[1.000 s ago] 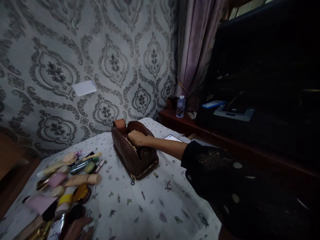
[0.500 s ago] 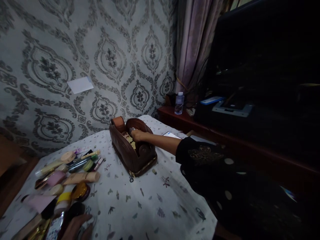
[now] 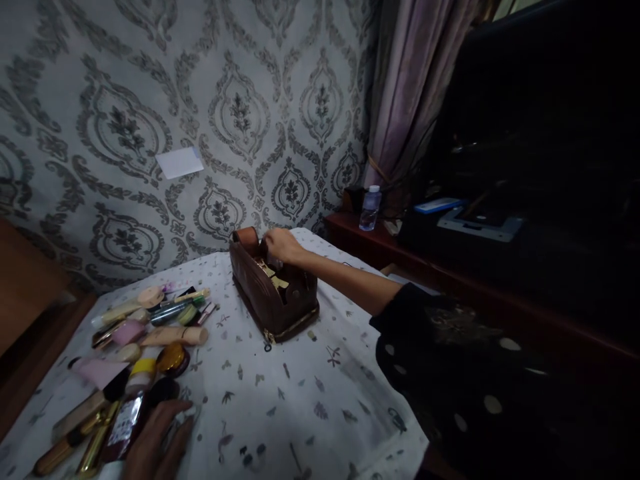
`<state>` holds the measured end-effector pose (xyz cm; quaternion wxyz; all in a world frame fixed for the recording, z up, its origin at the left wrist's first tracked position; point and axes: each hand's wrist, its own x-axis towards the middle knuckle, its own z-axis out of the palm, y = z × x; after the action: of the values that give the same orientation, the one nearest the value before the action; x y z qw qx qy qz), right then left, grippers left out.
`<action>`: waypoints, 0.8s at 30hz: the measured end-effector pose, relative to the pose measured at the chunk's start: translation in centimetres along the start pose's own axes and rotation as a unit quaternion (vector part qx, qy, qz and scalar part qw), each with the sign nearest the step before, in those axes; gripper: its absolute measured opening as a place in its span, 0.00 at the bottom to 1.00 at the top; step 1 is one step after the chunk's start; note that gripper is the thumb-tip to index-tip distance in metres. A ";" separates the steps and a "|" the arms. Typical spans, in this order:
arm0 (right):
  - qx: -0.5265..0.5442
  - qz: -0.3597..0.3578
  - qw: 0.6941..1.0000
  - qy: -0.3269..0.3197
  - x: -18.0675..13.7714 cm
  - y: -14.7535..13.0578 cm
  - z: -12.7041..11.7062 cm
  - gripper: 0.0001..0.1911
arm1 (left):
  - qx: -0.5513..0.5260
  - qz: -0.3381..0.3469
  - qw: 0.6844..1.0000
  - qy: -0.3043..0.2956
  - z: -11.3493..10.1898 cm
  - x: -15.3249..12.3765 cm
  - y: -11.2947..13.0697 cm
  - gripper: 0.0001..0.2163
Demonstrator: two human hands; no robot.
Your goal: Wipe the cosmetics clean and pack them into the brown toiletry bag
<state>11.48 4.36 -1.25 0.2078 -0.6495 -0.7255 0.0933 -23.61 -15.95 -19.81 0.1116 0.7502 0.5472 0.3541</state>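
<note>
Many cosmetics [image 3: 175, 335] out on the patterned cloth [image 3: 260, 408]; brown bag [image 3: 260, 293] upright beyond them, unzipped, gold-coloured matter [image 3: 280, 283] showing inside, remaining contents hidden. Right hand [image 3: 283, 245] bent-fingered at the bag's mouth, grip impossible to tell. Left hand [image 3: 156, 437] well apart, low beside the cosmetics, curled about a small pale item [image 3: 179, 419], hold unclear. Wall [image 3: 240, 40] behind, cloth's edge at lower right; most room for moving in front of the bag.

1. Wall [image 3: 200, 87], papered in grey medallions, bearing a white sheet [image 3: 180, 163].
2. Mauve curtain [image 3: 407, 93], gathered by a tie [image 3: 378, 169], beside a dark panel [image 3: 540, 120].
3. Clear bottle [image 3: 369, 210], white-capped, upright on a reddish-brown ledge [image 3: 343, 228].
4. Blurred brown object [image 3: 25, 287], left edge.
</note>
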 end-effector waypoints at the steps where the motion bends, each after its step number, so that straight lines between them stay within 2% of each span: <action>1: 0.006 -0.014 1.000 0.026 -0.3 -0.2 -0.6 0.17 | 0.007 0.007 1.000 -0.006 0.0 0.0 -0.4 0.16; 4: 0.089 -0.062 0.990 0.092 -1.6 -0.6 -1.5 0.18 | 0.024 0.035 0.998 -0.040 -0.1 0.2 -0.9 0.13; 6: 0.180 -0.108 0.969 0.128 -3.1 -1.1 -1.2 0.14 | 0.017 0.037 0.999 -0.036 -0.2 0.2 -0.2 0.13; 8: 0.245 -0.166 0.945 0.138 -5.1 -2.0 -0.2 0.12 | 0.002 0.027 0.999 -0.024 -0.4 0.3 1.0 0.12; 10: 0.271 -0.227 0.928 0.118 -7.3 -3.1 1.2 0.12 | -0.013 0.014 1.000 -0.022 -0.5 0.3 2.2 0.11; 12: 0.253 -0.286 0.920 0.092 -9.2 -4.3 3.2 0.12 | -0.031 0.013 0.999 -0.023 -0.6 0.4 3.1 0.09; 15: 0.199 -0.382 0.902 -0.005 -11.3 -6.0 7.2 0.12 | -0.060 0.018 0.998 -0.016 -0.7 0.2 3.6 0.08; 19: 0.167 -0.384 0.904 -0.085 -12.1 -7.5 13.1 0.13 | -0.098 0.007 0.995 0.033 -1.6 0.0 3.9 0.08; 24: 0.165 -0.327 0.930 -0.039 -10.7 -8.7 18.1 0.18 | -0.134 -0.082 0.971 0.182 -5.0 1.2 2.8 0.09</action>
<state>-3.25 -4.91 -15.88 0.3021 -0.3287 -0.8797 0.1639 -24.59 -17.03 -14.12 0.1383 0.6036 0.5655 0.5447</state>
